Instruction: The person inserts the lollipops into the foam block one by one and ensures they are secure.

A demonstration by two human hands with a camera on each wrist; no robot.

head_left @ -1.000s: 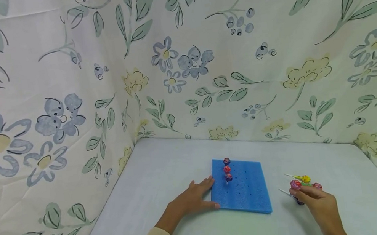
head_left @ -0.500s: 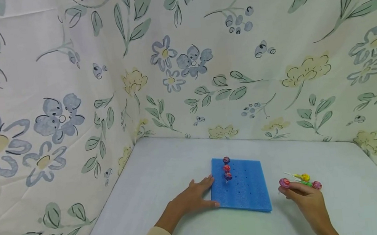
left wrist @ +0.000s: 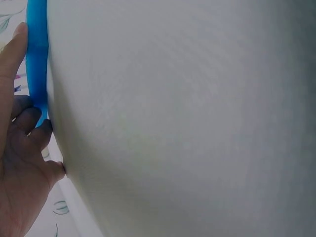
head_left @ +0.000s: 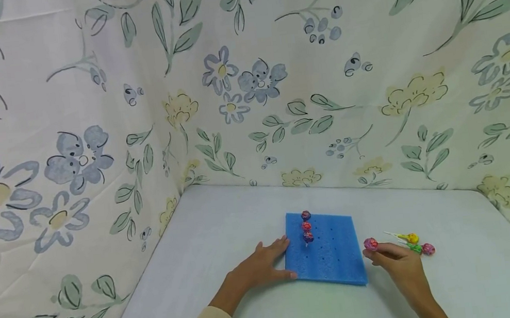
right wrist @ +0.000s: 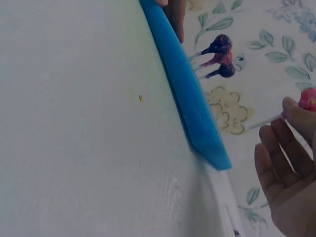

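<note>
Floral cloth (head_left: 302,71) hangs behind and to the left of a white tabletop (head_left: 232,210). Thumb and fingers of the right hand (head_left: 402,268) pinch a pink lollipop (head_left: 370,244) close below its wrapped head, its stick free. Since a second ago it has travelled left, away from a yellow lollipop (head_left: 413,238), a green lollipop (head_left: 416,249) and another pink one (head_left: 428,249) lying at right, to just beside the blue foam board (head_left: 346,253); it seems to be in transit, in no hole yet. The left hand (head_left: 264,267), unmoved, touches the board's left edge with fingers and thumb spread apart, probably steadying it. Three upright lollipops (head_left: 306,226) form a row on its far-left part.
</note>
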